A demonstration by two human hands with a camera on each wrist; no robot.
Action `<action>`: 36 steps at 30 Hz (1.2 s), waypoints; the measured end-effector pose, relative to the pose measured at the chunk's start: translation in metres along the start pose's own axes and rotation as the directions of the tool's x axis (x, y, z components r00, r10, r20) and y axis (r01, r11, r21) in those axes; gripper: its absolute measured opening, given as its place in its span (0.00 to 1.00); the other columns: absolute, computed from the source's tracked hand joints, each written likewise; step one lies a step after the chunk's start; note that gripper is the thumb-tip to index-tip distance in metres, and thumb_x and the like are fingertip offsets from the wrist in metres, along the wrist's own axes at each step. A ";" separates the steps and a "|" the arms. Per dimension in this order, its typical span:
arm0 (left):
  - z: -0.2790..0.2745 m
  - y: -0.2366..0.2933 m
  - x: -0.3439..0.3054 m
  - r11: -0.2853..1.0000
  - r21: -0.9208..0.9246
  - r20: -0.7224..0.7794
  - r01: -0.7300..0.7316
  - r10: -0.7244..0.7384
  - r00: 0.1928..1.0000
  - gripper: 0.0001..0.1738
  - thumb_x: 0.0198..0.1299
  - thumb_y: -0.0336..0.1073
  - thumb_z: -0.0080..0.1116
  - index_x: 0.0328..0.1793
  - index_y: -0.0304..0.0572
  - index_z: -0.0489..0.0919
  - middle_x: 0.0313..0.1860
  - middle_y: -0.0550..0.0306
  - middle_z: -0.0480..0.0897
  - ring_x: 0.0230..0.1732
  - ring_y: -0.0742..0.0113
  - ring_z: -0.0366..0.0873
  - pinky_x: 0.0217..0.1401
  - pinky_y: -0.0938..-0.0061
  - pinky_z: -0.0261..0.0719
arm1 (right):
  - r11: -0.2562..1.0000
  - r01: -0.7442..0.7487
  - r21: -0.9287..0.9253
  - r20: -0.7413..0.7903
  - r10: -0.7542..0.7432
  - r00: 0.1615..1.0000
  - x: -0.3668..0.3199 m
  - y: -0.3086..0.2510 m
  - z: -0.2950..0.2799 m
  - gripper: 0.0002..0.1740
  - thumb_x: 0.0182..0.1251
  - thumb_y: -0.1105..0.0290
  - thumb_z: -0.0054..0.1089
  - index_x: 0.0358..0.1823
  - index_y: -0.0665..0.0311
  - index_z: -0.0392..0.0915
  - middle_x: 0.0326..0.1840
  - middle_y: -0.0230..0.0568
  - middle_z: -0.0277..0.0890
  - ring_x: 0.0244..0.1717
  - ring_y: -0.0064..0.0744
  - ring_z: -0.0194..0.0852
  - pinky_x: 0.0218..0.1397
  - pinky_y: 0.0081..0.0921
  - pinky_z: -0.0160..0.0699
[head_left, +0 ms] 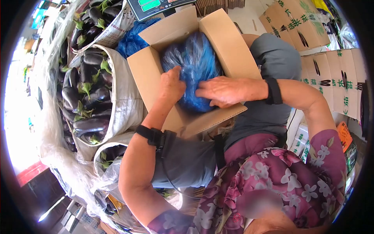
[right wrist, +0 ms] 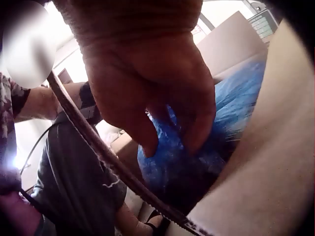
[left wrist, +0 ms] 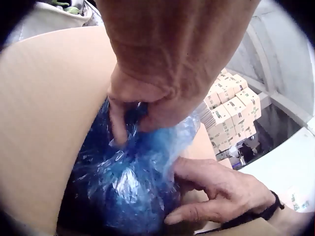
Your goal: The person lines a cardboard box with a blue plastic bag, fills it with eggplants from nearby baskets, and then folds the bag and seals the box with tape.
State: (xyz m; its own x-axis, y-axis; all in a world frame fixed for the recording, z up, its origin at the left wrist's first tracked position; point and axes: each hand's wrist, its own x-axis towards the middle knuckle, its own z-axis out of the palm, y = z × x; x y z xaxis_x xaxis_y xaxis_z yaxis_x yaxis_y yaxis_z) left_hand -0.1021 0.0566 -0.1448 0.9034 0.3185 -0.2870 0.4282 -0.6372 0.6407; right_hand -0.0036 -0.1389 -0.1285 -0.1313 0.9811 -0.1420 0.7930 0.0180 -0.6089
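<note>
On left hand (head_left: 171, 86), fingers (left wrist: 118, 125) curled, pinched blue plastic bag (head_left: 194, 58). On right hand (head_left: 224, 91), fingers (head_left: 204, 93) near straight, slightly apart, pressed on bag's side. Bag sat inside open cardboard box (head_left: 230, 43), walls close both sides. Sacks of eggplants (head_left: 91, 97) just left of box; printed cartons (head_left: 292, 21) stacked right. Open room only above bag.

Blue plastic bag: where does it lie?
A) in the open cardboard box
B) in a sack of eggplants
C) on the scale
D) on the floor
A: the blue plastic bag sits inside the open cardboard box, the left hand gripping it, the right hand resting on it.
</note>
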 end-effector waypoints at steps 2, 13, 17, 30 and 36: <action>0.002 -0.002 0.005 0.984 0.147 -0.050 -0.104 0.112 0.992 0.23 0.46 0.21 0.54 0.53 0.36 0.78 0.39 0.32 0.83 0.45 0.35 0.81 0.51 0.51 0.78 | 0.998 0.056 -0.032 0.020 -0.056 0.998 0.015 -0.007 0.006 0.25 0.51 0.65 0.70 0.49 0.66 0.72 0.44 0.48 0.71 0.48 0.52 0.73 0.48 0.44 0.73; -0.045 0.032 0.003 0.975 0.060 -0.076 -0.215 0.219 0.973 0.15 0.51 0.23 0.54 0.47 0.36 0.80 0.42 0.43 0.84 0.48 0.46 0.82 0.52 0.60 0.79 | 0.917 0.253 -0.309 -0.017 -0.272 0.962 0.064 0.009 0.065 0.07 0.45 0.65 0.63 0.25 0.59 0.80 0.37 0.38 0.77 0.45 0.41 0.73 0.46 0.38 0.68; -0.023 0.021 -0.015 0.764 0.454 0.316 -0.459 0.343 0.885 0.08 0.53 0.31 0.58 0.39 0.43 0.85 0.40 0.49 0.84 0.45 0.50 0.81 0.51 0.57 0.76 | 0.905 0.312 -0.290 -0.070 -0.345 0.936 0.051 0.009 0.069 0.06 0.47 0.67 0.61 0.28 0.59 0.79 0.39 0.40 0.78 0.46 0.41 0.74 0.48 0.38 0.67; -0.016 0.056 -0.050 0.704 0.399 0.603 -0.588 0.281 0.747 0.08 0.55 0.32 0.57 0.34 0.37 0.84 0.35 0.44 0.85 0.37 0.46 0.85 0.39 0.57 0.84 | 0.999 0.031 -0.012 -0.220 -0.033 0.975 -0.054 -0.026 -0.049 0.12 0.60 0.67 0.62 0.41 0.66 0.77 0.46 0.48 0.78 0.46 0.49 0.77 0.49 0.42 0.76; -0.041 0.070 -0.054 0.813 0.213 0.546 -0.542 0.361 0.756 0.11 0.50 0.29 0.65 0.41 0.36 0.80 0.38 0.42 0.82 0.40 0.42 0.81 0.43 0.55 0.80 | 0.985 0.115 0.132 -0.130 -0.097 0.987 -0.027 -0.010 -0.002 0.16 0.64 0.71 0.59 0.52 0.68 0.75 0.53 0.50 0.74 0.52 0.50 0.73 0.54 0.41 0.73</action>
State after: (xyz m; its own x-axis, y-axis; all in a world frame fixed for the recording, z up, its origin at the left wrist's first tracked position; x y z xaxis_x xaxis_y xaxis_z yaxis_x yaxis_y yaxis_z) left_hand -0.1217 0.0235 -0.0554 0.8494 -0.3725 -0.3739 -0.1376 -0.8403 0.5244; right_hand -0.0070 -0.1648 -0.1169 -0.1295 0.9914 0.0206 0.6873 0.1047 -0.7188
